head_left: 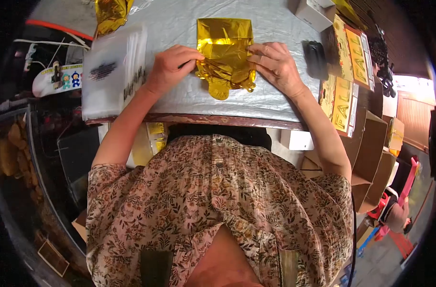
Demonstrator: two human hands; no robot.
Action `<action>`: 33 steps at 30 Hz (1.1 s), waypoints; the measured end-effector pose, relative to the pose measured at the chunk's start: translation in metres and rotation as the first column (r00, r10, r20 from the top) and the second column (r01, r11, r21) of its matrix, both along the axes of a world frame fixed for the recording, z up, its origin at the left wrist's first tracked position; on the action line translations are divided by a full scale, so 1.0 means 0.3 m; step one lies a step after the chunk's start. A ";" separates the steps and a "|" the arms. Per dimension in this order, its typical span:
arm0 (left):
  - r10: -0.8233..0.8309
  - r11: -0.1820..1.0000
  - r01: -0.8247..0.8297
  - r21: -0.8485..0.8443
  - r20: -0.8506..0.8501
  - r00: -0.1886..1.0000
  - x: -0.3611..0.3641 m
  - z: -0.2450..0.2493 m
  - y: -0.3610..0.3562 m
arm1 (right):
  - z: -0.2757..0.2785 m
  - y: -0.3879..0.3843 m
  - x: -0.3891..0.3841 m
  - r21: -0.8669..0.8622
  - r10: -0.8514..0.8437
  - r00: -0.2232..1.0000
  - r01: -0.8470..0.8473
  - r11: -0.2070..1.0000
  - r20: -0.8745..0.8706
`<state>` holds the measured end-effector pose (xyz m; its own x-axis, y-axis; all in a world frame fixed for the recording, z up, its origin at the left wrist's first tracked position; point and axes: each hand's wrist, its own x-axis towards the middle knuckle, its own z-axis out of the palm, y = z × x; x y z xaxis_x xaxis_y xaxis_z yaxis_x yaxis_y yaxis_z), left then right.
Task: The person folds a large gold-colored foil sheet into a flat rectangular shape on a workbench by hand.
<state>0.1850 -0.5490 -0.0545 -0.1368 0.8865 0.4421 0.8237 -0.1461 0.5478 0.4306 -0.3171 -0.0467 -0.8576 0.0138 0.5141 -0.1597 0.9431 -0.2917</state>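
A shiny gold foil balloon [225,45] lies flat on the silver-covered table in front of me, its upper part folded into a neat rectangle. The lower part is crumpled, with a rounded tab pointing toward me. My left hand [175,67] pinches the balloon's left edge between thumb and fingers. A small dark shape shows by those fingers; I cannot make out what it is. On the opposite edge, my right hand [277,64] has its thumb and fingertips closed on the foil.
Clear plastic bags [110,71] are stacked on the left, with more gold foil [112,14] behind them. On the right are a black object [316,60], a white box [316,14] and printed "FALL" packages [342,105]. Cardboard boxes [366,153] stand beside the table [218,112].
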 end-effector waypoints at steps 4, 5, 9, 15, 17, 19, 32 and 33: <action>-0.028 1.000 0.028 0.009 -0.052 0.998 0.003 -0.002 0.001 | -0.006 0.002 -0.005 -0.049 -0.003 0.999 0.005 0.999 0.049; -0.021 1.000 0.021 0.008 -0.064 0.998 0.004 0.001 0.001 | -0.007 0.005 -0.004 -0.049 -0.002 0.998 0.005 0.999 0.055; 0.009 1.000 -0.009 -0.018 -0.009 1.000 0.004 -0.001 0.001 | -0.002 0.002 -0.012 -0.108 0.010 0.998 -0.004 0.994 0.055; -0.057 0.998 0.060 0.020 -0.115 0.992 -0.004 0.001 0.005 | -0.005 0.005 -0.014 -0.272 -0.018 0.996 0.042 0.961 0.092; -0.061 0.998 0.064 0.027 -0.092 0.994 -0.005 -0.007 0.004 | -0.006 0.008 -0.012 -0.270 -0.009 0.995 0.036 0.962 0.101; -0.051 0.998 0.053 0.023 -0.096 0.994 -0.005 -0.011 0.002 | -0.001 0.002 -0.015 -0.308 -0.012 0.992 0.050 0.950 0.126; -0.016 0.999 0.017 -0.035 0.021 1.000 0.012 0.029 0.001 | 0.002 0.008 -0.004 -0.290 -0.018 0.982 0.073 0.954 0.191; -0.014 0.999 0.015 -0.033 0.023 1.000 0.010 0.027 0.000 | 0.001 0.010 -0.005 -0.287 -0.016 0.981 0.072 0.955 0.192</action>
<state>0.1880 -0.5491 -0.0464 -0.1334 0.9024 0.4097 0.8092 -0.1395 0.5707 0.4289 -0.3141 -0.0464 -0.9323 0.1792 0.3142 -0.0368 0.8171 -0.5753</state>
